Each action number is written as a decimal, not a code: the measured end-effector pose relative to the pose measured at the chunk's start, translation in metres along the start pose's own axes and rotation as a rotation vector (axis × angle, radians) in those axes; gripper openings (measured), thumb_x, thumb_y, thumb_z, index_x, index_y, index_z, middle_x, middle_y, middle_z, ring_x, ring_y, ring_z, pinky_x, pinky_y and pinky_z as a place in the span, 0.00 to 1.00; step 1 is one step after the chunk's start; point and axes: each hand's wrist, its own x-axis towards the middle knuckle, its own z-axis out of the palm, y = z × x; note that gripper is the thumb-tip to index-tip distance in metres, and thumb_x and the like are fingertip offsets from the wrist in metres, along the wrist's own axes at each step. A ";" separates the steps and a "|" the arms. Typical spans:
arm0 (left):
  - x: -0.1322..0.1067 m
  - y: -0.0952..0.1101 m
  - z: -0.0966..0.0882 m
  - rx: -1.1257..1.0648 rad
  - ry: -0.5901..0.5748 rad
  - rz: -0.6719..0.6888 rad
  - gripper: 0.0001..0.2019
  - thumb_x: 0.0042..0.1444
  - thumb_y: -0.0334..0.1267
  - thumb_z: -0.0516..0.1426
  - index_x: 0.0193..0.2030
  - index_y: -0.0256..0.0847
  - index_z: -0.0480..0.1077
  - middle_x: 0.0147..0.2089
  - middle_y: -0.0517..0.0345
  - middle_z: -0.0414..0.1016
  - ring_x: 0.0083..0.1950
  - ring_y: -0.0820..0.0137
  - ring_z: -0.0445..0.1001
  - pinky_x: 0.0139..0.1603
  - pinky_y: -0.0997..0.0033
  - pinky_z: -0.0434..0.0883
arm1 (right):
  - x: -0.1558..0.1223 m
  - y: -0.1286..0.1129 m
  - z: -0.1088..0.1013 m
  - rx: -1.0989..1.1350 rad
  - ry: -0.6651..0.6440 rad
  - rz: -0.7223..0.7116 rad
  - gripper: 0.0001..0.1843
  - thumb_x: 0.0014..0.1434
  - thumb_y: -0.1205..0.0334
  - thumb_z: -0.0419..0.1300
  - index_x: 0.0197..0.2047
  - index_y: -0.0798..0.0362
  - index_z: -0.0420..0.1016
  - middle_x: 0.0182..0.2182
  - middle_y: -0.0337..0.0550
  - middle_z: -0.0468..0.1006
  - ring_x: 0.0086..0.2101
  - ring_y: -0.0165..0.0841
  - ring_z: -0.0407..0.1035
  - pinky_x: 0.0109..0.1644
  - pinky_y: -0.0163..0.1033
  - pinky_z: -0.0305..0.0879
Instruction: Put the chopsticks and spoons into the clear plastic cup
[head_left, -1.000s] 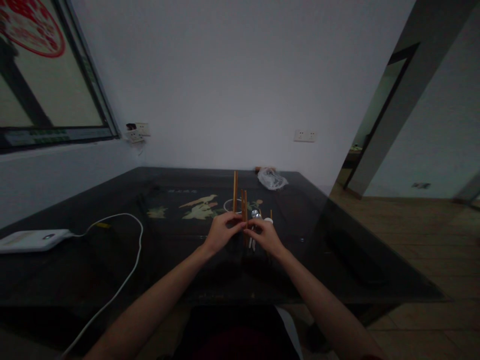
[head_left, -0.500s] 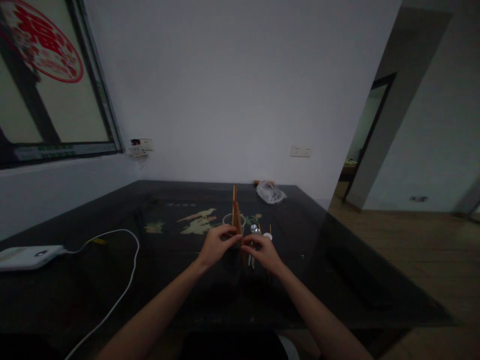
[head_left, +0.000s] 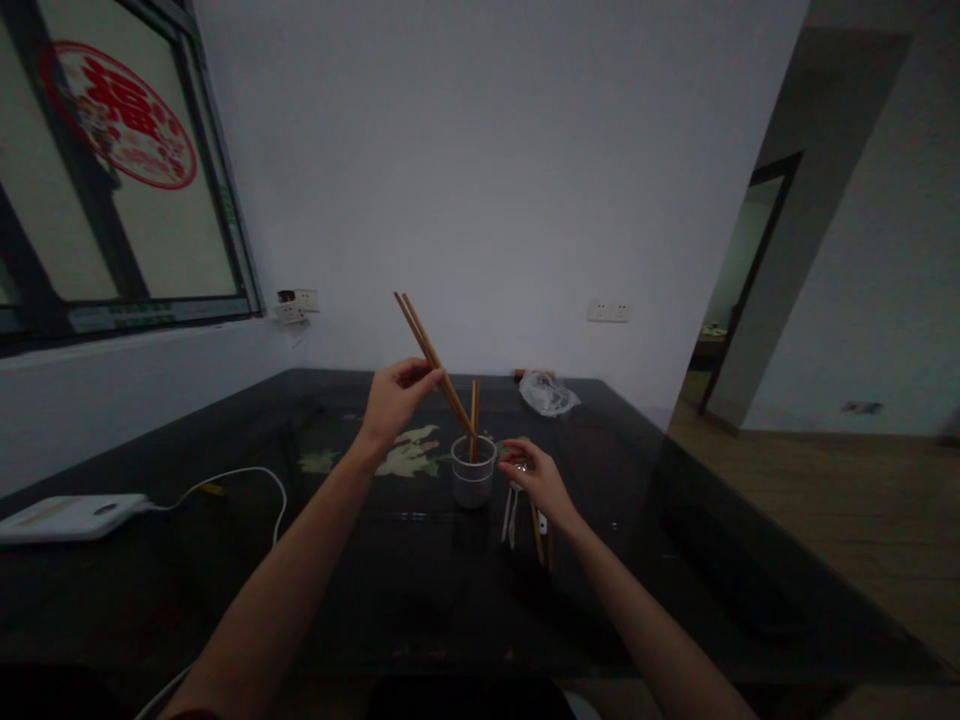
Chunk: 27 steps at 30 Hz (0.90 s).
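My left hand (head_left: 401, 395) is closed on a pair of wooden chopsticks (head_left: 431, 350), tilted up to the left with their lower ends at the mouth of a clear cup (head_left: 472, 487). Other chopsticks (head_left: 475, 395) stand upright in that cup. To the cup's right, my right hand (head_left: 534, 478) is open, its fingers curved and a little apart with nothing seen in them. Metal spoons (head_left: 510, 520) lie under and beside its fingers, the bowls partly hidden. More chopsticks (head_left: 537, 535) and a white-handled utensil (head_left: 543, 523) lie partly behind my right hand.
A crumpled clear plastic bag (head_left: 549, 393) lies at the back of the dark table (head_left: 420, 600). On the left rests a white device (head_left: 75, 517) with a white cable (head_left: 255, 470) running towards the front edge. A dark flat object (head_left: 731, 570) lies at the right.
My left hand has risen to the left, bringing the chopsticks from near upright between both hands to a tilt over the cup. The right hand has come away from them.
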 end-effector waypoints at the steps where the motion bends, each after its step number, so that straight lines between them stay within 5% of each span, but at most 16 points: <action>1: 0.008 -0.004 0.002 -0.013 -0.014 -0.002 0.12 0.47 0.42 0.62 0.34 0.35 0.74 0.33 0.54 0.78 0.33 0.72 0.75 0.36 0.74 0.73 | 0.005 0.005 0.001 -0.029 -0.007 0.000 0.28 0.44 0.56 0.68 0.48 0.54 0.70 0.36 0.44 0.76 0.39 0.36 0.71 0.42 0.42 0.69; 7: 0.023 -0.041 0.015 -0.011 -0.131 -0.115 0.13 0.45 0.43 0.62 0.33 0.34 0.74 0.32 0.53 0.78 0.34 0.69 0.76 0.34 0.72 0.73 | 0.021 0.033 0.022 -0.115 -0.139 0.116 0.47 0.30 0.62 0.74 0.56 0.53 0.62 0.49 0.51 0.72 0.49 0.41 0.67 0.54 0.49 0.63; 14: 0.020 -0.073 0.019 0.060 -0.196 -0.192 0.13 0.43 0.43 0.63 0.31 0.35 0.74 0.31 0.53 0.78 0.32 0.69 0.75 0.32 0.71 0.73 | 0.022 0.034 0.034 -0.051 -0.252 0.147 0.47 0.32 0.65 0.72 0.56 0.52 0.59 0.52 0.48 0.71 0.53 0.40 0.65 0.60 0.48 0.58; 27: 0.011 -0.117 0.035 0.148 -0.286 -0.268 0.12 0.41 0.43 0.62 0.28 0.35 0.75 0.29 0.54 0.78 0.32 0.67 0.75 0.35 0.71 0.71 | 0.019 0.049 0.040 -0.100 -0.221 0.106 0.45 0.34 0.60 0.72 0.56 0.53 0.59 0.52 0.48 0.70 0.53 0.41 0.65 0.59 0.47 0.59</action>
